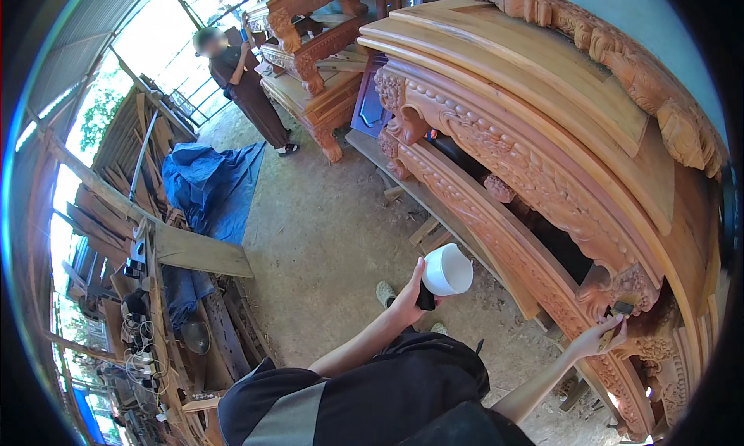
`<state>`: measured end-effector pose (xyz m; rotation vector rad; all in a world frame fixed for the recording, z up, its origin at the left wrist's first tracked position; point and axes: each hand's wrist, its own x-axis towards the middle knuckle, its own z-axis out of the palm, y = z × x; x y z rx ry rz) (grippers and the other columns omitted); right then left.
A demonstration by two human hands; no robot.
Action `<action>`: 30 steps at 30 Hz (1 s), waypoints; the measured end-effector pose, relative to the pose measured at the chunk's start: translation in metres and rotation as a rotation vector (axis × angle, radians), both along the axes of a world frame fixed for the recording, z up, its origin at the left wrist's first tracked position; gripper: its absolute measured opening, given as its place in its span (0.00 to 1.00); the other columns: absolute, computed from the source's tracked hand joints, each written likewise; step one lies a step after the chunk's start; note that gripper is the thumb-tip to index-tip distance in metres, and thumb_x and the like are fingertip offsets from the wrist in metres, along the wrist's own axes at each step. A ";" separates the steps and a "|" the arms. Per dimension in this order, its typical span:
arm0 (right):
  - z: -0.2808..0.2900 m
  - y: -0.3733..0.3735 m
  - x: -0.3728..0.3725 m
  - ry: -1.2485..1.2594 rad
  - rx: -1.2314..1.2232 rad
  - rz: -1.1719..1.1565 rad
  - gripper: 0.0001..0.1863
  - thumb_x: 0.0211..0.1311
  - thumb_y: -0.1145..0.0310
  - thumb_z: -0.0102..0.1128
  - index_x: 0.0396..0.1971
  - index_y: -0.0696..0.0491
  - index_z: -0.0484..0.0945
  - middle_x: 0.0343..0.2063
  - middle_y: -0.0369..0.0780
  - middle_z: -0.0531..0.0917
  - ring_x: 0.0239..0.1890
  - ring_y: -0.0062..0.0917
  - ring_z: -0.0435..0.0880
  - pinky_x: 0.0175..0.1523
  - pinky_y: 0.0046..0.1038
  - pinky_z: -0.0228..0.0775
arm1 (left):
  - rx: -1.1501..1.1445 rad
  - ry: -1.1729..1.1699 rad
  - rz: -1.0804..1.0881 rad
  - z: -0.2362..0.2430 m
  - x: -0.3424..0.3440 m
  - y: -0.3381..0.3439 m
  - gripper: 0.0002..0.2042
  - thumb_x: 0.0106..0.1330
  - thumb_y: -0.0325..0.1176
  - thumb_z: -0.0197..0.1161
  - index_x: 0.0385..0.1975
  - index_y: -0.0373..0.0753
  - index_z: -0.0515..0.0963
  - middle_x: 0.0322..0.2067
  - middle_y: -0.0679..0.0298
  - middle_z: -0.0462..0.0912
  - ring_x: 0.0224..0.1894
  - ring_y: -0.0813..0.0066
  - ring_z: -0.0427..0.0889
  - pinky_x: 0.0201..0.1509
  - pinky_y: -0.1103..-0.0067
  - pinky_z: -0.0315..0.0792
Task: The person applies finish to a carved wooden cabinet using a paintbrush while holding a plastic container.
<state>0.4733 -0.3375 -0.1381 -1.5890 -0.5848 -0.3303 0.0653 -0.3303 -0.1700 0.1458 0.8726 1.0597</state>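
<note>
Holding a white round plastic bowl (447,269) in my left hand (411,295), I keep its open mouth tilted up and toward the right, with the rim facing the furniture; the fingers are curled around a dark part under the bowl, so the grip is closed on the bowl's underside. My right hand (598,336) is extended to the carved reddish-brown wooden furniture frame (504,167), with thumb and fingers pinched together on a small dark brush (620,310). The brush's long axis runs from my fingertips up and to the right, and its tip meets the carved floral corner block (620,287) at the near end of the frame. The frame's long axis runs from the lower right of the view to the upper middle, curving with the lens, and its open dark hollow lies between the upper and lower carved rails. The bowl is well apart from the brush, above the bare dirt floor (325,237). One pale shoe (385,292) shows just beside my left hand. Loose wooden offcuts (426,230) lie along the foot of the frame. To the left stand stacked wooden planks (116,206) and a crumpled blue tarpaulin (209,186). Another person in dark clothes (244,86) stands well away beside a second carved wooden piece (310,66).
</note>
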 end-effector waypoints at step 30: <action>0.008 0.007 -0.010 0.095 0.149 -0.112 0.20 0.74 0.61 0.58 0.53 0.62 0.72 0.37 0.47 0.83 0.33 0.27 0.85 0.38 0.27 0.83 | 0.003 0.045 0.034 0.007 -0.004 -0.002 0.33 0.70 0.69 0.48 0.53 0.43 0.75 0.34 0.63 0.81 0.31 0.73 0.80 0.30 0.76 0.74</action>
